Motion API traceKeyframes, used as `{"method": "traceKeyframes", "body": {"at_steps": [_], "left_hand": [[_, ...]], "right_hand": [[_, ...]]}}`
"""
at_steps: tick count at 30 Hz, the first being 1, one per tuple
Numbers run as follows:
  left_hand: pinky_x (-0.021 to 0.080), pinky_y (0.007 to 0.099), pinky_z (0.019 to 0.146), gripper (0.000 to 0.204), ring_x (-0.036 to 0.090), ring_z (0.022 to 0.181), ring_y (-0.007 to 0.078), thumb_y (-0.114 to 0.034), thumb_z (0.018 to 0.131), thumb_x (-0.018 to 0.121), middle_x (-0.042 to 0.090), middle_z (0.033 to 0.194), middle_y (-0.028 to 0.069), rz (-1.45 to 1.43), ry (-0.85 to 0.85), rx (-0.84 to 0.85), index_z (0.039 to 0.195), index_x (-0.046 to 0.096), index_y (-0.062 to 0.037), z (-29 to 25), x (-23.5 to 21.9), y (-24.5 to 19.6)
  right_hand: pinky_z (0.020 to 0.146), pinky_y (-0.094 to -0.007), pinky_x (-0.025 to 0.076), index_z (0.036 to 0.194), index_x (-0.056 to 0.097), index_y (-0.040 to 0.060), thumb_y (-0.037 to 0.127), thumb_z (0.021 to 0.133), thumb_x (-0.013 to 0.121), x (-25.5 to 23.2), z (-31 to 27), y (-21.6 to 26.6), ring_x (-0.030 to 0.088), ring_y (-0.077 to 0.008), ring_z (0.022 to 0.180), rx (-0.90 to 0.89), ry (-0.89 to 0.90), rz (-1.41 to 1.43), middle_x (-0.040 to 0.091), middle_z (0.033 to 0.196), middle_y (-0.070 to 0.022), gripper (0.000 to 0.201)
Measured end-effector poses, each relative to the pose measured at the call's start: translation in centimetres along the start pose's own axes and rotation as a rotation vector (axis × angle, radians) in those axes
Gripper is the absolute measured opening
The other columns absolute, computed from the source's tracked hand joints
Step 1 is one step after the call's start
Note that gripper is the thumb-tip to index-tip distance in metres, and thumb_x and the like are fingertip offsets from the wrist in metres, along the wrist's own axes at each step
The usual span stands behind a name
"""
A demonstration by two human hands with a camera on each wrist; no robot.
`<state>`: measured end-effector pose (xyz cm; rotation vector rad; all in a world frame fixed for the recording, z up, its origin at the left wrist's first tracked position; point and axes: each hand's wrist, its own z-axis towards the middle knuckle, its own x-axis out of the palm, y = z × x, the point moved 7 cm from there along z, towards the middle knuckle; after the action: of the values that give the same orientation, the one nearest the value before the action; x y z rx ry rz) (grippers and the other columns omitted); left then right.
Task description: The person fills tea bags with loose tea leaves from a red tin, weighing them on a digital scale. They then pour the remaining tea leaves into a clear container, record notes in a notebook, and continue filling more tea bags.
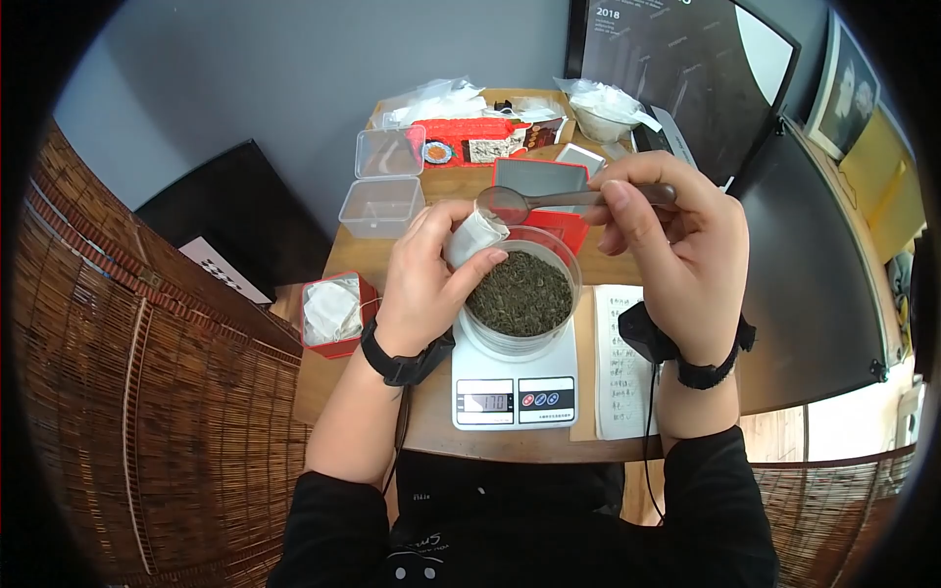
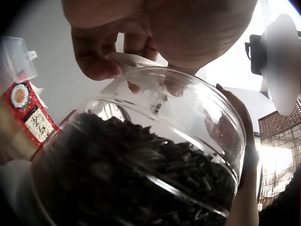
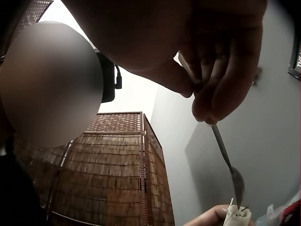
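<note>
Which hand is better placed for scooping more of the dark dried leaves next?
Probably the right hand: it grips the dark translucent spoon, while the left hand holds the small white pouch.

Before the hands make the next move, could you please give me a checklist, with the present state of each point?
1. White bag held in the grip of the left hand: ok.
2. Spoon held in the grip of the right hand: ok.
3. Spoon's bowl at the bag's open mouth: ok.
4. Tub of dried leaves standing on the white scale: ok.
5. Scale's display read exactly: cannot tell; the digits look like 170, but a decimal point is too small to make out.
6. Spoon emptied into the bag: cannot tell.
</note>
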<state>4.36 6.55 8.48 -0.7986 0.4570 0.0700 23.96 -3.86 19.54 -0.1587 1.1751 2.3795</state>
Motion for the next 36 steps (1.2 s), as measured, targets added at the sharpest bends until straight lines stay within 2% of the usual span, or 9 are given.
{"method": "traceKeyframes", "body": {"at_steps": [1,5,7,10,13,26,28,31,36], "left_hand": [[0.054,0.0404,0.083,0.043,0.067,0.091,0.0315,-0.017,0.087,0.089,0.071,0.102,0.0148,-0.058,-0.018,-0.014,0.12,0.066,-0.0011,0.0,0.0,0.3],[0.055,0.0389,0.086,0.042,0.069,0.093,0.03,-0.016,0.089,0.088,0.072,0.105,0.0142,-0.13,-0.041,0.025,0.122,0.065,-0.0012,-0.1,0.1,1.0],[0.05,0.0304,0.103,0.044,0.064,0.114,0.0143,-0.003,0.095,0.08,0.067,0.125,0.0074,-0.222,0.082,-0.009,0.134,0.06,0.0005,0.0,0.5,0.8],[0.048,0.0295,0.104,0.043,0.062,0.117,0.0132,0.001,0.094,0.078,0.065,0.127,0.0072,-0.203,0.073,-0.007,0.133,0.06,0.0005,0.0,0.3,0.3],[0.049,0.0287,0.101,0.041,0.062,0.114,0.0127,0.004,0.094,0.076,0.065,0.125,0.0063,-0.223,0.046,-0.012,0.131,0.06,0.0003,-0.1,0.3,1.1],[0.048,0.0253,0.088,0.032,0.057,0.097,0.0074,0.006,0.097,0.072,0.061,0.105,-0.001,-0.206,-0.025,-0.022,0.126,0.061,0.0001,0.0,0.0,1.3],[0.05,0.0261,0.087,0.031,0.06,0.097,0.0084,0.005,0.097,0.072,0.065,0.105,0.0008,-0.187,-0.058,-0.017,0.125,0.062,-0.0001,-0.1,-0.2,1.2],[0.053,0.0276,0.087,0.031,0.066,0.097,0.0109,0.005,0.096,0.072,0.071,0.105,0.0041,-0.104,-0.061,-0.008,0.125,0.063,-0.0005,0.1,-0.3,0.9],[0.055,0.0301,0.086,0.032,0.071,0.097,0.0138,0.004,0.094,0.074,0.076,0.104,0.0073,-0.081,-0.063,-0.011,0.125,0.066,-0.002,0.2,-0.4,0.8]], "right_hand": [[0.067,-0.0223,0.056,0.109,0.074,-0.0042,0.007,0.108,0.067,0.2,0.0,0.1,0.069,-0.009,0.074,0.016,0.042,-0.014,0.077,0.091,-0.0091,0.014],[0.063,-0.0224,0.057,0.104,0.075,-0.0028,0.008,0.103,0.074,0.3,0.3,-0.3,0.075,-0.0094,0.069,-0.061,0.02,0.032,0.078,0.079,-0.0087,0.011],[0.065,-0.0234,0.058,0.104,0.074,-0.003,0.006,0.101,0.074,0.5,0.2,-0.2,0.076,-0.0113,0.071,-0.043,0.066,0.043,0.078,0.081,-0.0087,0.009],[0.066,-0.0234,0.059,0.103,0.074,-0.0029,0.005,0.1,0.074,0.6,0.2,0.3,0.078,-0.0121,0.075,-0.07,0.124,0.026,0.078,0.085,-0.0078,0.008],[0.069,-0.0245,0.059,0.109,0.074,-0.0068,0.007,0.106,0.068,0.6,-0.1,1.3,0.076,-0.0141,0.081,-0.125,0.152,0.007,0.077,0.095,-0.011,0.015],[0.071,-0.0251,0.06,0.108,0.075,-0.007,0.006,0.105,0.069,0.1,-0.1,1.5,0.078,-0.0157,0.085,-0.216,0.046,-0.086,0.078,0.098,-0.0125,0.014],[0.07,-0.0253,0.059,0.102,0.076,-0.0009,0.005,0.097,0.077,0.2,-0.1,1.5,0.076,-0.0146,0.074,-0.238,0.027,-0.064,0.078,0.086,-0.0087,0.007],[0.074,-0.0264,0.062,0.104,0.075,-0.0082,0.004,0.102,0.071,0.3,-0.3,2.6,0.078,-0.0165,0.081,-0.28,0.146,-0.104,0.079,0.094,-0.0134,0.013],[0.075,-0.0275,0.062,0.105,0.075,-0.0082,0.003,0.102,0.07,0.1,-0.3,2.7,0.078,-0.017,0.08,-0.265,0.147,-0.107,0.079,0.093,-0.0137,0.013]]}}
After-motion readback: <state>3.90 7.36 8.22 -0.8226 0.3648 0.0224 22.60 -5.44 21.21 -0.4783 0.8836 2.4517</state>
